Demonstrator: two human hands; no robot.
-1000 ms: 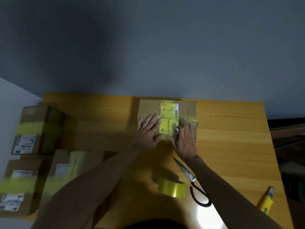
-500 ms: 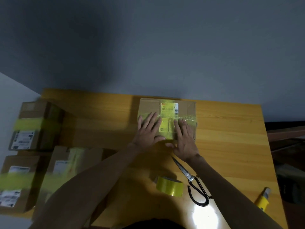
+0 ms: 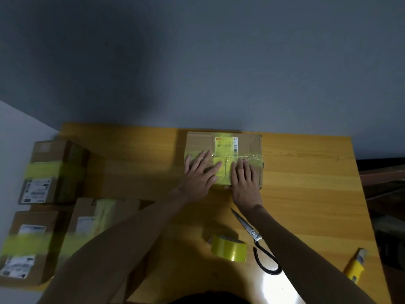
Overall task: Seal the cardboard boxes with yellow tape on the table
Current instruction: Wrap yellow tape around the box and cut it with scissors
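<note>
Both pressing cardboard box (image 3: 199, 142): left hand (image 3: 198, 173), right hand (image 3: 245, 183)

One number legible: 015

On the middle box (image 3: 198, 142), the white label (image 3: 226, 145) reads "015" at its upper right, above a barcode (image 3: 235, 148); the rest of its print is too small to read. The left boxes (image 3: 54, 153) carry labels (image 3: 37, 190) blurred past reading.

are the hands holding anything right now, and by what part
Nothing is gripped: left hand and right hand lie flat on the box top, pressing down the tape.
</note>
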